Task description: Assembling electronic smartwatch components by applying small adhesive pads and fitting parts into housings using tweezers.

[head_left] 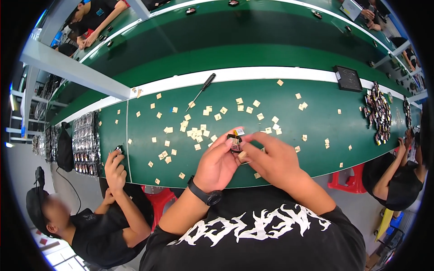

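Close in front of my body, above the near edge of the green table, my left hand (pixel 218 163) grips a small black electronic part (pixel 234 143). A white-labelled piece with a yellow strip (pixel 238 132) sticks up from its far side. My right hand (pixel 271 159) meets the part from the right, fingers bent and pressed together. A cream paper square (pixel 244 157) shows under those fingers, and I cannot make out whether they pinch it or the part. Many similar cream squares (pixel 195 133) lie scattered beyond my hands.
A screwdriver (pixel 205 86) lies near the far white rail. At the right stand a black tray (pixel 347 78) and a heap of small dark parts (pixel 379 113). Packed trays (pixel 86 140) sit at the left, near a co-worker's hand (pixel 115 169). A conveyor belt (pixel 235 38) runs beyond.
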`<state>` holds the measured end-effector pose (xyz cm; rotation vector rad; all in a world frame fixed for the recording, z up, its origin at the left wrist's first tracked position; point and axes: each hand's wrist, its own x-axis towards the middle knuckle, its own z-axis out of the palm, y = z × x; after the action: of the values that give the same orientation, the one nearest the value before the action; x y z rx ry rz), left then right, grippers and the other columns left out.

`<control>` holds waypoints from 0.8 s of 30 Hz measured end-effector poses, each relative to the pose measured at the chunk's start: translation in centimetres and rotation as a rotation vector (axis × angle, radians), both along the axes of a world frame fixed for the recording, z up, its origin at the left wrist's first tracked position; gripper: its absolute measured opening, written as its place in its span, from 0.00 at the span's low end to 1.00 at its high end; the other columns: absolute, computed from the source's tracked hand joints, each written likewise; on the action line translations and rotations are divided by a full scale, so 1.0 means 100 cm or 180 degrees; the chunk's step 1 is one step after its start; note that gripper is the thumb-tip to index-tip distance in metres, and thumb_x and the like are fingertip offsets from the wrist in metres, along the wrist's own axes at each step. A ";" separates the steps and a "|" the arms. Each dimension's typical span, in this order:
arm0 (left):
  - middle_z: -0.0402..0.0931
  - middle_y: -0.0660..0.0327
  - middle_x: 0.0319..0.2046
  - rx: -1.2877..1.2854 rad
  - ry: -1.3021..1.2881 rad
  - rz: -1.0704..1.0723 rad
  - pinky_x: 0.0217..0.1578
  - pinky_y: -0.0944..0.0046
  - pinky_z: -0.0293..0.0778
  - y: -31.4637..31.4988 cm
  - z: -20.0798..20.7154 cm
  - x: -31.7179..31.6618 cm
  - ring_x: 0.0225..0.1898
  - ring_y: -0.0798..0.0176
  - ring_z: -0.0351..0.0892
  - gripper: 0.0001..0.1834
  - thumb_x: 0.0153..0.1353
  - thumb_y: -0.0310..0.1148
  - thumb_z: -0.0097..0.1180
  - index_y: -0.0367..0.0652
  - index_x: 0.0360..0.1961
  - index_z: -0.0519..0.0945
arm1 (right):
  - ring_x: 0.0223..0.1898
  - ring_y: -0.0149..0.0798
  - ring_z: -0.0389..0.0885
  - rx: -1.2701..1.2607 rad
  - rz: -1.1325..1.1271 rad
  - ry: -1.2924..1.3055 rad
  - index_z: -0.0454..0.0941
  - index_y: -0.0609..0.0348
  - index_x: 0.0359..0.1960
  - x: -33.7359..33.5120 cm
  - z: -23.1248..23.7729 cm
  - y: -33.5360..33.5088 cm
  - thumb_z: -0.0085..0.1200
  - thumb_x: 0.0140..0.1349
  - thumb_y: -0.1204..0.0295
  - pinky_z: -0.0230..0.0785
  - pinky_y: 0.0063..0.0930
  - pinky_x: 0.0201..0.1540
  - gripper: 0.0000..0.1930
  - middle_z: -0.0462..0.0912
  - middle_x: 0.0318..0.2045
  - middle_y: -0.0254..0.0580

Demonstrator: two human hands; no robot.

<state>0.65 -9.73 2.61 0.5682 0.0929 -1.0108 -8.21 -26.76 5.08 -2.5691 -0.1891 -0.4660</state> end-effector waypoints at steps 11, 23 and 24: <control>0.68 0.45 0.64 0.1148 -0.1384 -0.0143 0.60 0.59 0.75 0.010 -0.014 -0.005 0.61 0.52 0.77 0.24 0.70 0.17 0.43 0.35 0.67 0.64 | 0.15 0.45 0.68 0.1192 -0.1064 0.0703 0.72 0.61 0.16 -0.026 -0.017 -0.017 0.64 0.64 0.65 0.59 0.37 0.20 0.21 0.70 0.14 0.44; 0.71 0.46 0.63 0.1733 -0.2721 0.0062 0.47 0.67 0.79 0.008 -0.026 -0.019 0.54 0.60 0.81 0.28 0.71 0.16 0.44 0.33 0.71 0.59 | 0.14 0.40 0.66 0.1735 -0.1010 0.1127 0.69 0.62 0.19 -0.021 -0.017 -0.007 0.64 0.65 0.63 0.57 0.33 0.20 0.22 0.71 0.14 0.43; 0.72 0.46 0.63 0.1744 -0.2627 0.0104 0.43 0.68 0.80 0.008 -0.028 -0.020 0.52 0.61 0.82 0.29 0.71 0.17 0.44 0.34 0.72 0.58 | 0.17 0.40 0.70 0.2040 -0.0922 0.1152 0.72 0.63 0.24 -0.020 -0.015 -0.006 0.63 0.66 0.66 0.61 0.32 0.22 0.18 0.74 0.17 0.44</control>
<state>-1.34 -8.96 -0.14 1.4407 -0.3636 -0.6464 -10.26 -27.39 3.54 -1.9974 0.4040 -0.1195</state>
